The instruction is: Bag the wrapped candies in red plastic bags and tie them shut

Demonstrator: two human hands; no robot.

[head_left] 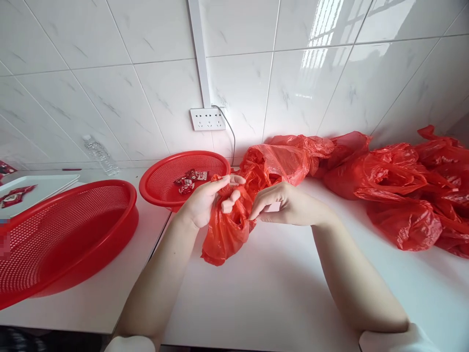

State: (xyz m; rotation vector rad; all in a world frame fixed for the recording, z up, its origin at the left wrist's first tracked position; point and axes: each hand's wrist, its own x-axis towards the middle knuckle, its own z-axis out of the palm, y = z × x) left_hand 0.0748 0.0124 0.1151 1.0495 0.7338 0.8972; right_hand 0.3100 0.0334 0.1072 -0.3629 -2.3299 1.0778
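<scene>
A thin red plastic bag (225,239) hangs crumpled between my two hands above the white table. The fingers of my left hand (208,198) curl around the bag's gathered upper part. With thumb and fingertips, my right hand (282,205) pinches the bag's right edge. Folds cover the bag's opening, and I cannot make out what is inside. Just behind my left hand stands a small red perforated basket (154,188) with several red-and-white wrapped packets (186,182) in it.
Several red plastic bags (395,176) lie bunched along the wall, back and right. A large red basket (128,205) stands on the left, near a white tray (47,182) holding a red packet (18,195). A clear plastic bottle (101,155) leans at the wall below a socket panel (207,120).
</scene>
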